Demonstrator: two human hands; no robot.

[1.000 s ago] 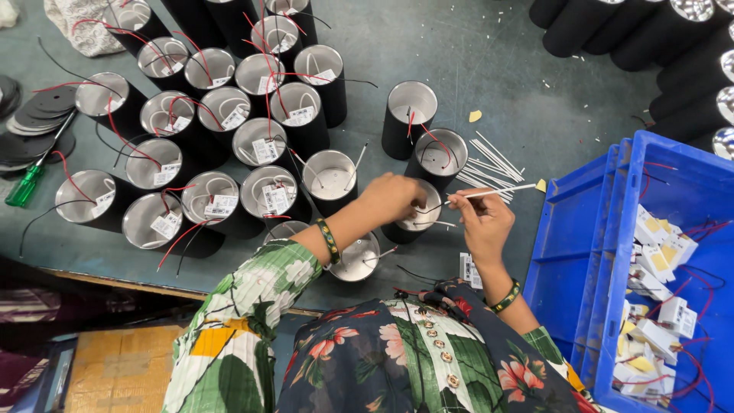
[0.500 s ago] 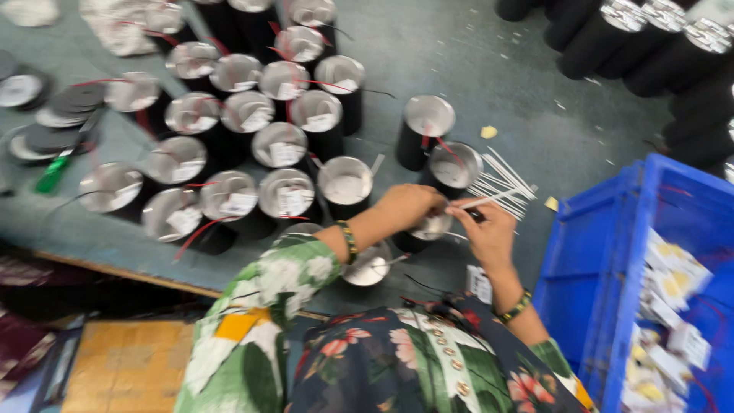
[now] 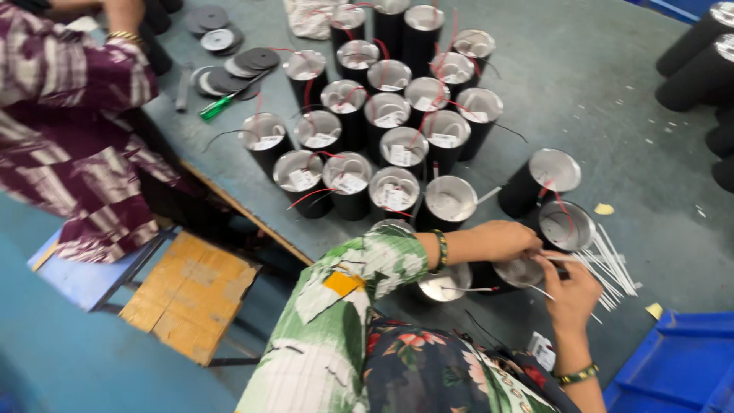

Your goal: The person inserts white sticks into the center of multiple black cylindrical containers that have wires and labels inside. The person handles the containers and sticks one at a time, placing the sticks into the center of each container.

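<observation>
Both hands at the desk's [image 3: 612, 99] near right edge, left hand [image 3: 501, 239] gripping a black cylinder [image 3: 518, 272], right hand [image 3: 572, 294] pinching a thin white tube [image 3: 562, 258] over it; far rows of cylinders [image 3: 382, 115] wired, white tubes [image 3: 612, 268] left.

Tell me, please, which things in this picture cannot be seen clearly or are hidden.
- Head view: the can under the left hand is mostly covered by it; its inside is hidden.
- What the right hand pinches is blocked by its fingers and blurred.
- The blue crate is cut off by the lower right edge, so its contents are unseen.
- The paper slips inside the black cans are too small to read.
- The other person's hands leave the top edge.
</observation>
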